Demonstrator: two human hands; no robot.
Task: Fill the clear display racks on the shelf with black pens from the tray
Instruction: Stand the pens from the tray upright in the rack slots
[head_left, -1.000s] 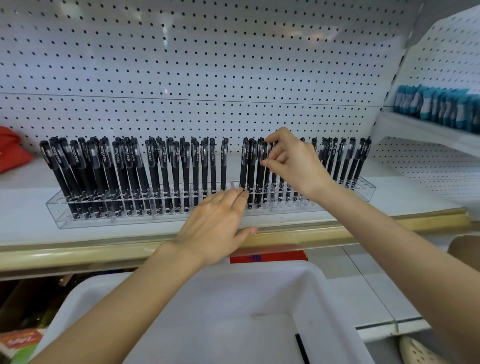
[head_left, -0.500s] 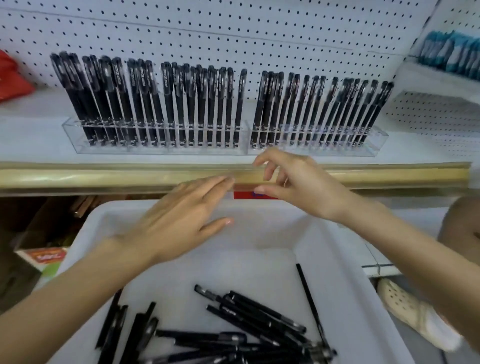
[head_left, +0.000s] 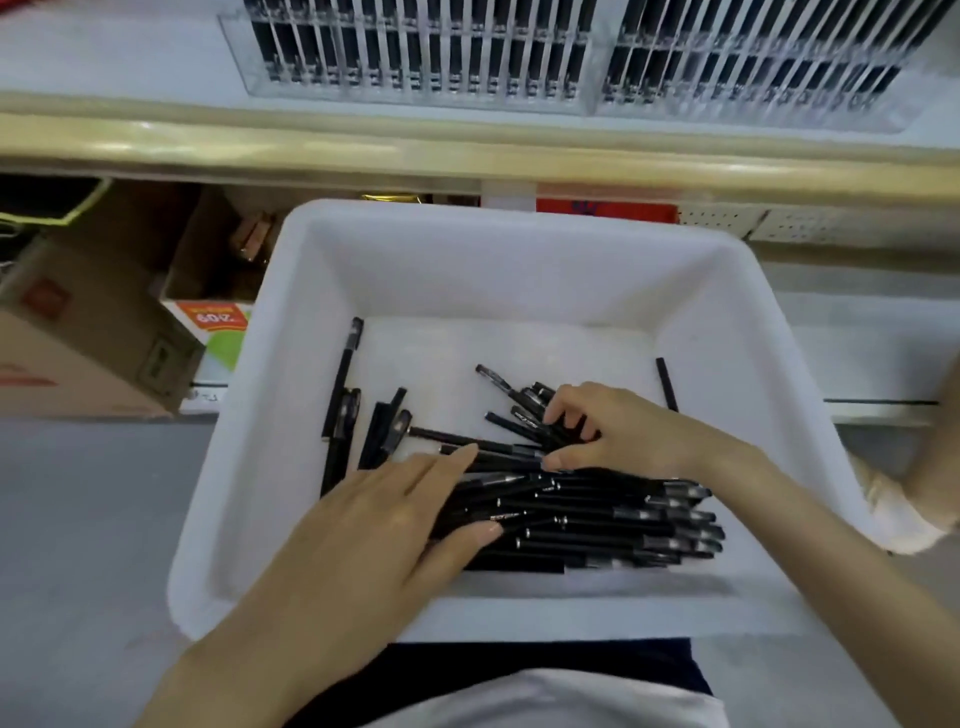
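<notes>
A deep white plastic tray (head_left: 470, 270) sat just below the front lip of the pale shelf (head_left: 467, 150), and in it lay the slim black pens (head_left: 597, 514). They had dark matte barrels, glossier caps with clips, and a small line of pale print along the side. Most were stacked roughly parallel in a heap on the near half of the tray floor, caps pointing right. A looser handful lay crossed at angles toward the middle. A few more rested near the left wall, one long pen (head_left: 343, 379) leaning against it, and a single pen (head_left: 666, 384) lay along the right wall.

The left hand (head_left: 374, 530) lay flat on the left end of the heap, fingers straight and close together, thumb spread toward the near side, pressing the pens without curling round them. The right hand (head_left: 623, 434) reached into the crossed handful with its fingers bent down over several pens and its thumb set against them from below, pinching that small bunch.

On the shelf above, two clear acrylic display racks (head_left: 415, 57) stood end to end. Their slots were packed with upright black pens, but only the lower parts showed, and they were blurred.

A brown cardboard box (head_left: 88, 338) sat under the shelf to the left of the tray, on the grey floor (head_left: 78, 519).
</notes>
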